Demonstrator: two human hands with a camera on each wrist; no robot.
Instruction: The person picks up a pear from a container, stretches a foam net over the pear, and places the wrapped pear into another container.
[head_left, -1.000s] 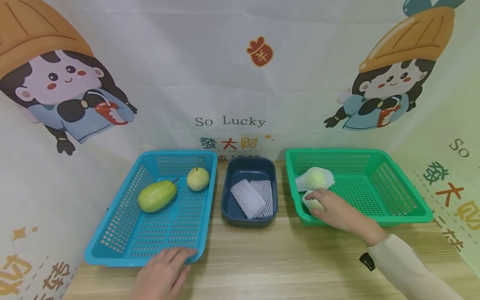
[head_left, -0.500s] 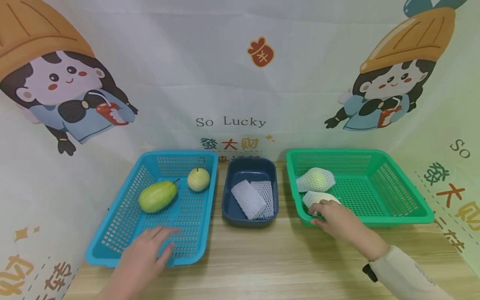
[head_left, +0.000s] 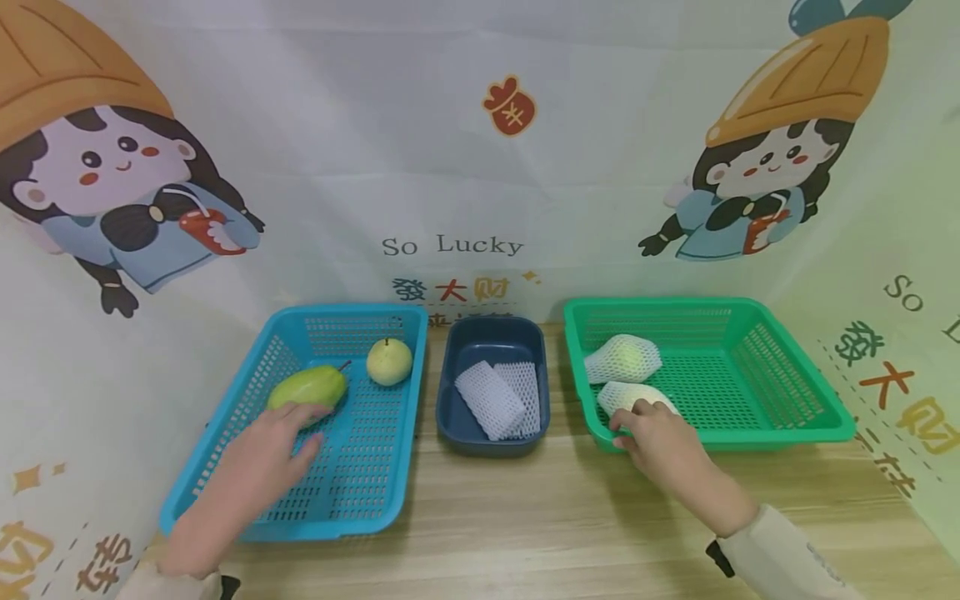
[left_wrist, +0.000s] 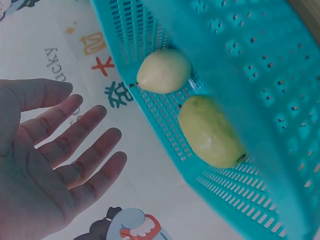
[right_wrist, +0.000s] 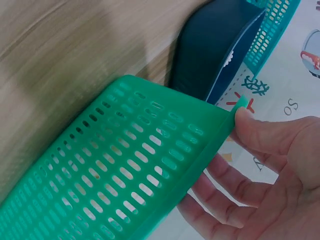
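My left hand (head_left: 258, 454) reaches over the blue basket (head_left: 408, 450), its fingertips overlapping the near end of a long green pear (head_left: 311, 385) in the head view. In the left wrist view that hand's fingers are spread with nothing between them. A round pale pear (head_left: 389, 362) lies right of the long one. My right hand (head_left: 663, 442) holds the near left corner of the green basket (head_left: 787, 435), thumb on the rim and fingers over its inner side. Just past those fingers, inside, lies a pear in a white foam net (head_left: 626, 396), partly hidden by the hand.
Between the baskets a dark blue tub (head_left: 442, 408) holds white foam net sleeves (head_left: 491, 402). Behind the first netted fruit is another foam-netted pear (head_left: 626, 360). A printed cloth (head_left: 450, 150) hangs behind. The wooden table (head_left: 487, 525) shows in front.
My left hand has moved from the blue basket's front rim forward and left to the long pear. The right hand has let go of the netted pear and drawn back to the rim.
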